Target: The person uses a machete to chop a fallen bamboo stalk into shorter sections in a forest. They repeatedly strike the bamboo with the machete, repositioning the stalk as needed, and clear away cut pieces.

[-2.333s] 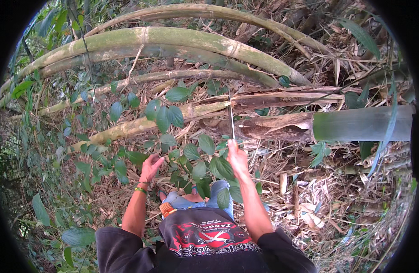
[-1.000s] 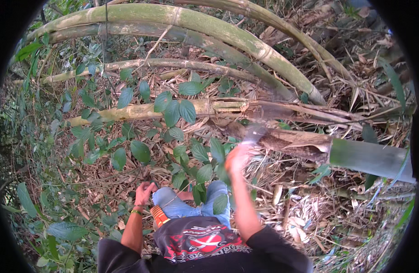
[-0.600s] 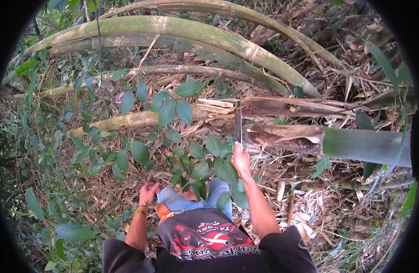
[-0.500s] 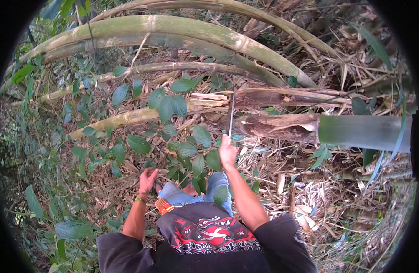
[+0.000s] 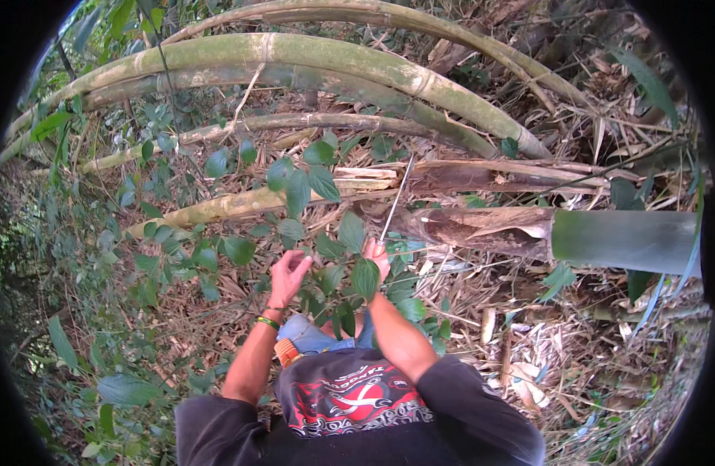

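Note:
My right hand (image 5: 378,262) grips a long, thin-bladed machete (image 5: 396,199) by its handle. The blade points away from me and leans to the right. Its tip lies over a split brown bamboo stem (image 5: 458,172), and I cannot tell whether they touch. Close by on the right, a thick bamboo culm (image 5: 621,239) shows green at one end, with a brown sheath (image 5: 489,227) round its nearer part. My left hand (image 5: 290,276) is empty, its fingers apart, beside a leafy plant (image 5: 299,190). One leaf partly covers the right hand and wrist.
Thick bent bamboo stems (image 5: 334,58) arch across the far side. A yellowish broken stem (image 5: 233,206) lies left of the blade, its end splintered. Dry leaf litter (image 5: 466,311) covers the ground, and green undergrowth (image 5: 85,256) stands at left.
My left hand has moved forward and to the right, closer to the right hand. The right hand has drawn slightly back and left, and the blade now leans more to the right.

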{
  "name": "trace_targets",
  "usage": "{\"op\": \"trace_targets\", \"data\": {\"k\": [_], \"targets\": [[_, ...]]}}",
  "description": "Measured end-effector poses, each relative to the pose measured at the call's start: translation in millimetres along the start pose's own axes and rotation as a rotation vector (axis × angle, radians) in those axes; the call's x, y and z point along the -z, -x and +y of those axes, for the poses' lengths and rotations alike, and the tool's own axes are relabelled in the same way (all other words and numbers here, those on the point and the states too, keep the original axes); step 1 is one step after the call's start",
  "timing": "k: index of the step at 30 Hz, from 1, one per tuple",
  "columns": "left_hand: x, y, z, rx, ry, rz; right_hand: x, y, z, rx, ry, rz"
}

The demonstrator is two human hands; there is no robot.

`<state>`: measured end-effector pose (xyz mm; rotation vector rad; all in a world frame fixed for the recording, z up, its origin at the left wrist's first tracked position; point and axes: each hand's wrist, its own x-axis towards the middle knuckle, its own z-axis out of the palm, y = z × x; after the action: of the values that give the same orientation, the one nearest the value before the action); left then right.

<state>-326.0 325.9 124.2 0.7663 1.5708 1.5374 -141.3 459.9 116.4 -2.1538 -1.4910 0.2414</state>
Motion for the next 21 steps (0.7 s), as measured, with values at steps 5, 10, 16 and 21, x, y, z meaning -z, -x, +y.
{"op": "trace_targets", "data": {"k": [5,10,16,21], "targets": [[22,25,-24,0.104,-0.029,0.077,122,-6,-1,-0.085,-0.613,-0.514],[37,19,-40,0.1,-0.063,0.082,247,-56,-112,0.495,-0.672,-0.219],[69,31,-48,0.118,-0.066,0.108,410,-45,-289,1.181,-1.068,0.088],[68,65,-79,0.189,-0.083,0.106,109,-33,-30,0.258,-0.634,-0.113]]}}
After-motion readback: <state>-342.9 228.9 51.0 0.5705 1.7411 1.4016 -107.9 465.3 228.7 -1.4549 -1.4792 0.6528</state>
